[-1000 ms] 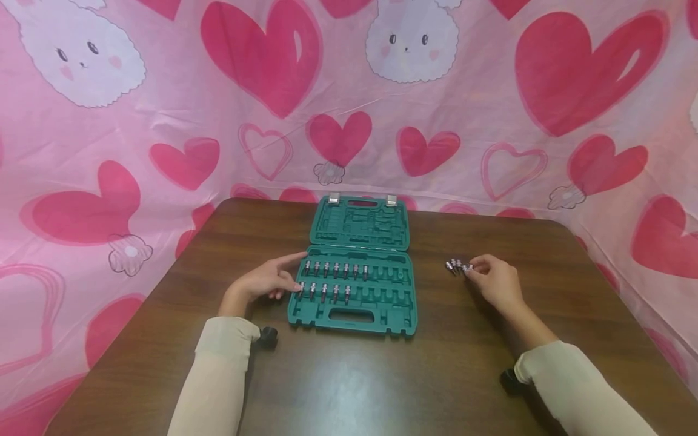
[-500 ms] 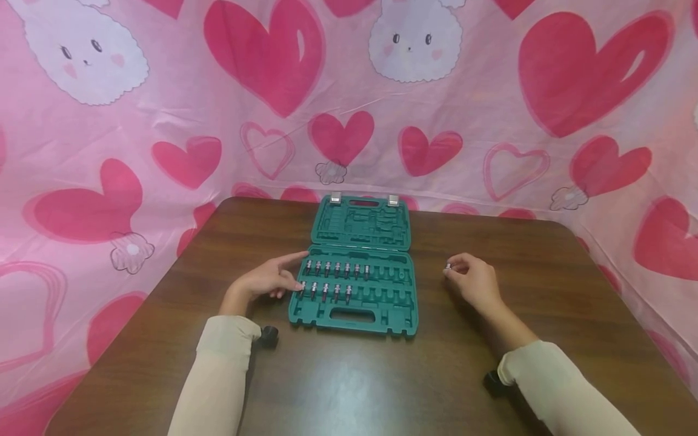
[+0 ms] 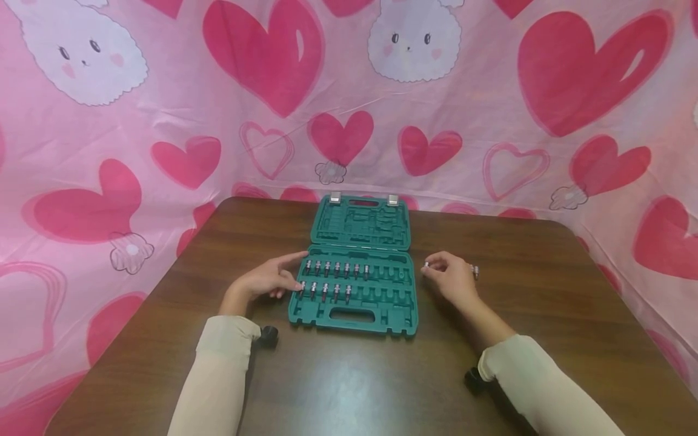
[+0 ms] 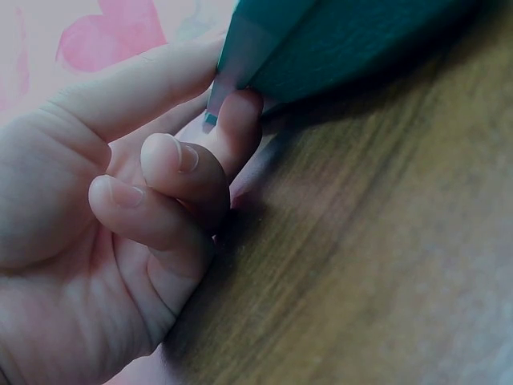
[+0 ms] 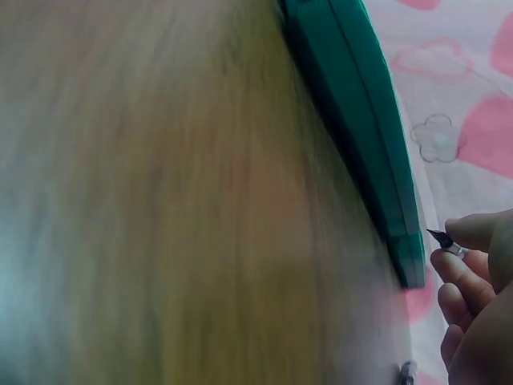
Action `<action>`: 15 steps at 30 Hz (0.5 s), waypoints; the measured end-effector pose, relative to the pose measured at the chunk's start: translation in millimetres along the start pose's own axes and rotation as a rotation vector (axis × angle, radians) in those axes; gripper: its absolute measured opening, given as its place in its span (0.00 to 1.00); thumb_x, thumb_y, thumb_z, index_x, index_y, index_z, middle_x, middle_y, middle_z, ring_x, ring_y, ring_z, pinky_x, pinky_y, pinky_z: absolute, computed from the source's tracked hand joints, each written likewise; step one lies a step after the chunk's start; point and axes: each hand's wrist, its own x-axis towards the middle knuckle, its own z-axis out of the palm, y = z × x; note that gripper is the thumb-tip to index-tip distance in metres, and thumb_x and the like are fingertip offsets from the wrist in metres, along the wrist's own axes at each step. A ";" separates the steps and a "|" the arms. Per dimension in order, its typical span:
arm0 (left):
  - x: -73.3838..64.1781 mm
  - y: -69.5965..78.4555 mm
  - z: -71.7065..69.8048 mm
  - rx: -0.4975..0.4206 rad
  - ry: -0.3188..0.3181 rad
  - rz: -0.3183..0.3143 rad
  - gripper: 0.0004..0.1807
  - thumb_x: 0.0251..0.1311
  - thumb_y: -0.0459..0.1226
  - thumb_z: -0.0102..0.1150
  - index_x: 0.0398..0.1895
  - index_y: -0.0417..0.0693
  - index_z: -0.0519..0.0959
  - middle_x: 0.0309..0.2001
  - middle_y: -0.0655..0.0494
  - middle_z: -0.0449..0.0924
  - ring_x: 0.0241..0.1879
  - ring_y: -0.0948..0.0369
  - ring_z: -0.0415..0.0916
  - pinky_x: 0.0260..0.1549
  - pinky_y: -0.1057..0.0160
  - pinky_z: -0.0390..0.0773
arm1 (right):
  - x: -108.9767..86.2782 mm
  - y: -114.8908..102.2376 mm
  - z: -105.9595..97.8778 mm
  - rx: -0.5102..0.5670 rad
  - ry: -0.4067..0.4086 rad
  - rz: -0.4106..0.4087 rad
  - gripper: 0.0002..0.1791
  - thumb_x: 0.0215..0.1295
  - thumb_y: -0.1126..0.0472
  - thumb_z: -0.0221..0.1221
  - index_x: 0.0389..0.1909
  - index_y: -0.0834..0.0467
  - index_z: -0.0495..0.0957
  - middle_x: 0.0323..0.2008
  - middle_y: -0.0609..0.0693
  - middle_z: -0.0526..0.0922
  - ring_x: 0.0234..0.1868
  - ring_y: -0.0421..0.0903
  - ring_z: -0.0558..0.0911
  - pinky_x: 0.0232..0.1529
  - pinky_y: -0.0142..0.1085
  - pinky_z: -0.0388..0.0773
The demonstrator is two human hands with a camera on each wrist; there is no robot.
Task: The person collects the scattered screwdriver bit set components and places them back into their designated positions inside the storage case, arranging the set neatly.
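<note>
A green tool case (image 3: 353, 320) lies unfolded on the table, with two rows of silver bit sockets (image 3: 337, 268) in the slots of its near half. My left hand (image 3: 267, 280) holds the case's left edge, thumb near the first socket of the front row and index finger stretched toward the hinge. In the left wrist view, the other fingers (image 4: 152, 216) curl beside the case wall. Right of the case, my right hand (image 3: 454, 278) pinches one bit socket (image 5: 450, 245) between thumb and fingertips, its dark tip sticking out. More bit sockets (image 3: 476, 272) lie behind that hand, partly hidden.
The upright lid (image 3: 360, 221) has moulded recesses and two metal latches (image 3: 335, 198). Slots on the right side of both rows hold no sockets. A brown wooden table (image 3: 338, 381) carries everything, and a pink heart-patterned cloth (image 3: 349, 91) hangs behind and at the sides.
My right hand has picked a bit socket from the group at the right and carried it left toward the case. The left hand stays at the case edge.
</note>
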 end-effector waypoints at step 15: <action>0.7 -2.0 -0.7 0.000 0.006 0.003 0.44 0.59 0.40 0.67 0.76 0.61 0.55 0.22 0.45 0.76 0.15 0.57 0.69 0.17 0.67 0.69 | -0.3 -33.7 38.5 0.112 -0.020 0.054 0.09 0.60 0.59 0.67 0.39 0.58 0.82 0.31 0.51 0.84 0.36 0.50 0.80 0.36 0.41 0.75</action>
